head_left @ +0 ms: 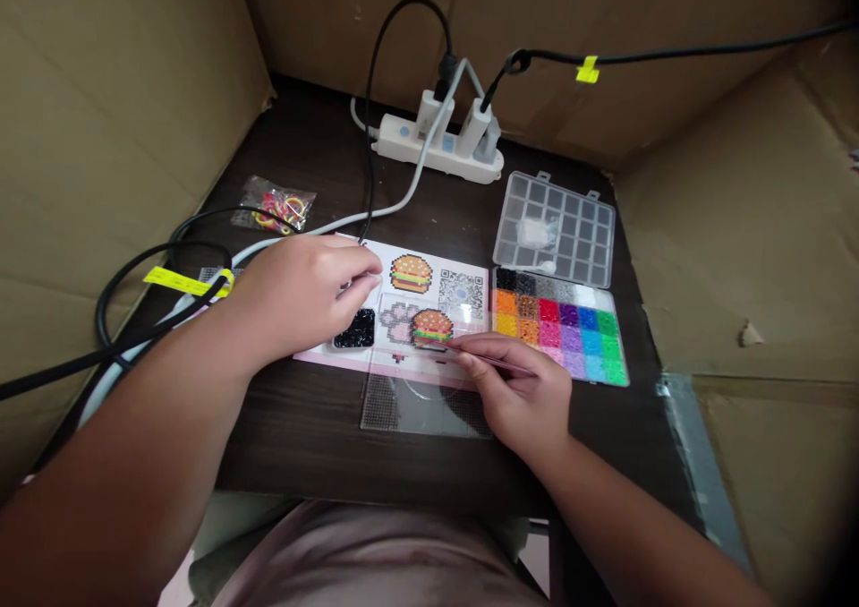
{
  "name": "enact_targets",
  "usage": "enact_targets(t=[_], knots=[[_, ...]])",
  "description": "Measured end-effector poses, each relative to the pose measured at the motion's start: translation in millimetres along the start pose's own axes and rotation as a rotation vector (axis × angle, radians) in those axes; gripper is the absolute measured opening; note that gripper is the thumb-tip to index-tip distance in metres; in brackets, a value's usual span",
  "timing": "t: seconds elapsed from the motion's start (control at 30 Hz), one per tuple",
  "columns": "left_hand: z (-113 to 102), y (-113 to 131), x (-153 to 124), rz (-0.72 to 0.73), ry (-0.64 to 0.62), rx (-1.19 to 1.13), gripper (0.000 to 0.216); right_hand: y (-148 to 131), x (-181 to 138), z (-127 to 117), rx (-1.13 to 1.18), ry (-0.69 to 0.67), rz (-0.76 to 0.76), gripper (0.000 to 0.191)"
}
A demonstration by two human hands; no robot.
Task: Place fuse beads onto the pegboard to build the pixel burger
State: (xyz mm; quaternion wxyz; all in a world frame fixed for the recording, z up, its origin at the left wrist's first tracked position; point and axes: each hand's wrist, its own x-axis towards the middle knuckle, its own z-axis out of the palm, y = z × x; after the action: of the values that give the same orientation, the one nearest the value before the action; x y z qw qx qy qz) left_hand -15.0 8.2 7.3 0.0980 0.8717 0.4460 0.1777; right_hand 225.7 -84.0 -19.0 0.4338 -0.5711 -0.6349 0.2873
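Note:
My right hand (527,388) grips a pair of thin pinkish tweezers (500,360), their tips at the lower edge of a burger made of small beads (433,328). This burger lies on a clear pegboard (420,406), which overlaps a printed pattern sheet (429,253). My left hand (301,289) is over the sheet's left part, thumb and forefinger closed together above a small tray of black beads (354,329). Whatever the left fingertips hold, if anything, is too small to make out. The sheet shows a printed burger (411,273) and a QR code (462,294).
Right of the sheet stands a compartment box of coloured beads (557,325), its clear lid (557,231) opened backward with a small packet on it. A bag of colourful rings (275,206), a power strip (436,149) and cables lie behind. Cardboard walls (725,231) surround the dark table.

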Motion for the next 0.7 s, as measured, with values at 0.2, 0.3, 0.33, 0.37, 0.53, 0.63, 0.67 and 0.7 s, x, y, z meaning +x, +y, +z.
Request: enact_targets(t=[0.2,0.3,0.33,0.37,0.53,0.63,0.67,0.7], knots=[[-0.9,0.4,-0.3,0.007,0.002,-0.002,0.034,0.0,0.2,0.0,0.004,-0.013,-0.009,0.007],[-0.8,0.2,-0.8,0.003,0.002,-0.01,0.033,0.0,0.9,0.0,0.006,-0.018,-0.008,0.007],[-0.7,0.1,-1.0,0.003,0.002,-0.014,0.033,-0.1,1.0,-0.1,0.005,-0.018,-0.002,0.007],[-0.6,0.0,-1.1,0.001,0.001,-0.015,0.033,-0.3,1.0,-0.1,0.003,-0.019,0.006,0.006],[-0.5,-0.3,-1.0,-0.007,-0.003,-0.012,0.033,-0.8,0.9,-0.2,0.006,-0.023,0.016,0.006],[-0.6,-0.6,-1.0,-0.005,-0.004,-0.017,0.033,-0.3,1.5,-0.2,0.007,-0.032,0.007,0.006],[-0.6,-0.7,-1.1,-0.004,-0.003,-0.019,0.033,-0.1,1.7,-0.2,0.007,-0.035,0.005,0.006],[-0.5,-0.8,-1.1,-0.003,-0.002,-0.019,0.033,0.1,2.0,-0.3,0.007,-0.036,0.004,0.007]])
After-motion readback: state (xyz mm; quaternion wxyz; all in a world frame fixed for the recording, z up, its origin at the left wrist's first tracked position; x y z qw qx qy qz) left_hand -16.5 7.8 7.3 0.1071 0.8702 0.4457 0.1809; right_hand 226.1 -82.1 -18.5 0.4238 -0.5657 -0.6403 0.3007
